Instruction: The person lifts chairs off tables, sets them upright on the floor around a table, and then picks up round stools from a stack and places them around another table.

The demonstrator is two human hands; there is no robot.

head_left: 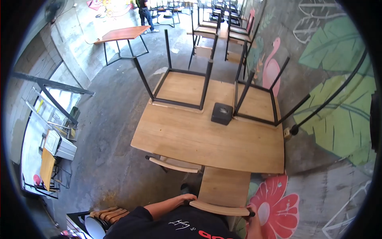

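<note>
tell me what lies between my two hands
In the head view, a curved wooden chair backrest lies between them, its ends at the left hand and right hand.

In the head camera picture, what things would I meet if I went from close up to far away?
The held chair → the near edge of the wooden table → the black box → the reddish-brown table → the standing person.
</note>
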